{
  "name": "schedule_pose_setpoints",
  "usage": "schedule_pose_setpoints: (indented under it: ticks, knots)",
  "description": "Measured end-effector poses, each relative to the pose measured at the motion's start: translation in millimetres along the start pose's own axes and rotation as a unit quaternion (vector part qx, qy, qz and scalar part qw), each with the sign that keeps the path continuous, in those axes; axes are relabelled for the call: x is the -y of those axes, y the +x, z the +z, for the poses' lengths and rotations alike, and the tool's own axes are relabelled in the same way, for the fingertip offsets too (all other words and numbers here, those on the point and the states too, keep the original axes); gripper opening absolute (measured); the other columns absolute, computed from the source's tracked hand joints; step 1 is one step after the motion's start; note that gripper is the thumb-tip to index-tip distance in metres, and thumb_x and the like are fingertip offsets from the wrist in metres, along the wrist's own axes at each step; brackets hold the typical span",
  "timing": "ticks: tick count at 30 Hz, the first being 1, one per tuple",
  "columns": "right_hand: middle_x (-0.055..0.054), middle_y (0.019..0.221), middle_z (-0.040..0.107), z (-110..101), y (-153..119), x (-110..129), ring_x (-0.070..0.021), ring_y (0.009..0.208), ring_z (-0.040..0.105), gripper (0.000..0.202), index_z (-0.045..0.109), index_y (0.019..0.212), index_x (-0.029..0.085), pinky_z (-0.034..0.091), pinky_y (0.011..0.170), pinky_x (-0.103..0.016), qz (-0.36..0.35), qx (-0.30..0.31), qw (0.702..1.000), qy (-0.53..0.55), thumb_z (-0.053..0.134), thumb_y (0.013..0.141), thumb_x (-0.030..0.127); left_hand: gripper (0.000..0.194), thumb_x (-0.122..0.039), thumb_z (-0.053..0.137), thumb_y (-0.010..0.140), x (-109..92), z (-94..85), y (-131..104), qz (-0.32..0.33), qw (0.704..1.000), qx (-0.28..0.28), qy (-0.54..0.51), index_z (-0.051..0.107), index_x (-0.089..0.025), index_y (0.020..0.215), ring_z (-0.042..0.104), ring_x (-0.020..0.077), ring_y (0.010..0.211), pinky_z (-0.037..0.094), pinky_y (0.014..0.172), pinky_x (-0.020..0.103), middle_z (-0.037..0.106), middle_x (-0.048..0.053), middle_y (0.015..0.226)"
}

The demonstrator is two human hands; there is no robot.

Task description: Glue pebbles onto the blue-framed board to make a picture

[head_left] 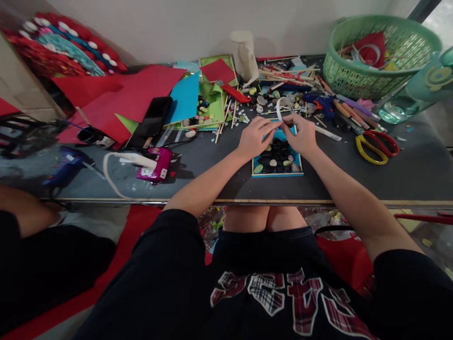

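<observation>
A white ring, perhaps a roll of tape [279, 109], stands upright between my two hands, above the far edge of a small blue tray [278, 174]. Black, green and pale pebbles [273, 162] lie in that tray. My left hand [255, 137] reaches in from the left, its fingers pinched together at the bottom of the ring. From the right, my right hand [300, 134] grips the ring's lower right side between thumb and fingers. The fingertips of both hands meet or nearly meet there, and they hide the tray's far edge.
Scissors [377, 147], pens, a blue glue gun [323, 105] and a green basket [382, 80] are on the right. Sticks and pebbles lie behind the tray. A phone [155, 118], coloured paper and a purple power socket [155, 165] are on the left, near another person's arm.
</observation>
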State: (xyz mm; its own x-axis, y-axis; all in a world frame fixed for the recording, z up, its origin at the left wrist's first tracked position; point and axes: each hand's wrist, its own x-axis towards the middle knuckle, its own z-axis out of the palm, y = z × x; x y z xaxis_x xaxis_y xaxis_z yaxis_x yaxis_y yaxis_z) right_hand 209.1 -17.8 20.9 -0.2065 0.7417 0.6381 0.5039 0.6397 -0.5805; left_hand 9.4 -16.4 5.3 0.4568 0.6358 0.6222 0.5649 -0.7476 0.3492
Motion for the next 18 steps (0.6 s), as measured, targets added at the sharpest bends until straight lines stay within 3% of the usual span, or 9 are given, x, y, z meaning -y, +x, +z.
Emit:
schedule_pose_setpoints:
  ticks: [6, 11, 18]
  knots:
    - [-0.005, 0.085, 0.076, -0.8, -0.2, -3.1, -0.0238, 0.079, 0.072, 0.021, 0.068, 0.089, 0.025, 0.058, 0.077, -0.038, 0.004, 0.006, 1.0, -0.02, 0.059, 0.094, 0.043, 0.053, -0.05, 0.029, 0.11, -0.5, -2.0, 0.1, -0.01, 1.0, -0.008, -0.005, 0.058, -0.024, 0.146, 0.066, 0.0262, 0.114, 0.049, 0.108, 0.045, 0.073, 0.012, 0.113]
    - [-0.006, 0.088, 0.076, 1.3, -0.8, -5.8, -0.0255, 0.084, 0.072, 0.028, 0.068, 0.092, 0.025, 0.058, 0.079, -0.04, -0.017, 0.019, 0.998, -0.053, 0.055, 0.097, 0.05, 0.053, -0.048, 0.031, 0.109, -0.5, -1.4, -1.2, 0.002, 1.0, -0.016, 0.014, 0.06, -0.022, 0.145, 0.065, 0.0274, 0.118, 0.05, 0.109, 0.048, 0.072, 0.013, 0.116]
    - [-0.008, 0.086, 0.075, 2.8, -1.6, -5.7, -0.0282, 0.082, 0.072, 0.018, 0.068, 0.092, 0.024, 0.057, 0.079, -0.043, -0.033, 0.008, 0.997, -0.07, 0.058, 0.093, 0.039, 0.058, -0.06, 0.029, 0.107, 1.8, 0.5, -3.1, -0.016, 0.998, -0.058, 0.006, 0.052, -0.026, 0.148, 0.056, 0.0317, 0.135, 0.041, 0.119, 0.053, 0.063, 0.016, 0.136]
